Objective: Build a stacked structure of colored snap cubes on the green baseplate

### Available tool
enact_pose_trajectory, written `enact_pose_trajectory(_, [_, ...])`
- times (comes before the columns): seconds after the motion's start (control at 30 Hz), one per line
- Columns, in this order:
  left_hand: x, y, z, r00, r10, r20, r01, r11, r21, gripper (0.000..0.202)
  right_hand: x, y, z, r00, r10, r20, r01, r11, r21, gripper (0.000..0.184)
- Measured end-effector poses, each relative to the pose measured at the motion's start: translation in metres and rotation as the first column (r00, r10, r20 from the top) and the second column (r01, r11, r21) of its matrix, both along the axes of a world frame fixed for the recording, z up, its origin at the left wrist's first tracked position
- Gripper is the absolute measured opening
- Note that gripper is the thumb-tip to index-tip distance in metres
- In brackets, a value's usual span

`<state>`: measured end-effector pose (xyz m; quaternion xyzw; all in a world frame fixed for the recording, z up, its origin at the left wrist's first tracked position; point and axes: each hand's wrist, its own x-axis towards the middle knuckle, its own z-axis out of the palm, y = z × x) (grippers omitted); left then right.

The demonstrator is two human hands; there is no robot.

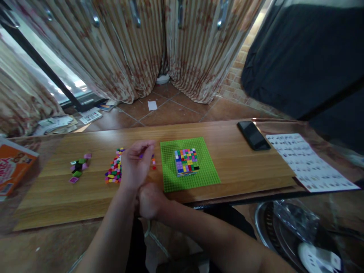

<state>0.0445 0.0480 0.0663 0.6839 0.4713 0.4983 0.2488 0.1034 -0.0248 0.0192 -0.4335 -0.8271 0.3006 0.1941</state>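
Observation:
My left hand (135, 163) is raised over the table beside a pile of small colourful bricks (113, 170). Its thumb and fingers are curled together in a pinch; whatever sits between the tips is too small to make out. Close below its wrist is my right hand (152, 200), curled like a fist, its fingertips hidden. A block built of many-coloured bricks (186, 162) stands on a green studded baseplate (210, 176) to the right of both hands. A few loose bricks (154, 161) lie between my left hand and the baseplate.
Larger pink, green and black bricks (79, 165) lie at the table's left. To the right are a black phone (253, 135) and a printed sheet (309, 161) by the edge. An orange box (14, 167) sits far left; a round metal-rimmed stand (263, 223) is below right.

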Motion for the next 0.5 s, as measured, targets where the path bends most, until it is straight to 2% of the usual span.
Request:
enact_pose_trajectory(0.07, [-0.018,0.007,-0.003,0.998,-0.024,-0.051,0.021,0.997,-0.071,0.016,0.001,-0.001,0.002,0.999,0.029,0.018,-0.03,0.999,0.038,0.011])
enact_pose_trajectory(0.17, [-0.042,0.01,-0.005,0.962,-0.181,-0.203,0.144,0.973,-0.182,0.014,0.002,-0.005,0.005,0.997,0.036,0.07,-0.042,0.996,0.073,0.016])
enact_pose_trajectory(0.23, [-0.051,0.009,-0.007,0.931,-0.242,-0.272,0.181,0.956,-0.231,0.014,0.003,-0.007,0.007,0.992,0.057,0.113,-0.066,0.995,0.08,0.017])
enact_pose_trajectory(0.4, [-0.055,0.004,-0.015,0.873,-0.243,-0.424,0.171,0.965,-0.2,0.016,0.004,-0.009,0.009,0.988,0.071,0.135,-0.082,0.994,0.072,0.018])
enact_pose_trajectory(0.5, [-0.051,0.003,-0.014,0.829,-0.24,-0.505,0.172,0.969,-0.179,0.017,0.004,-0.009,0.006,0.992,0.066,0.106,-0.073,0.996,0.059,0.016])
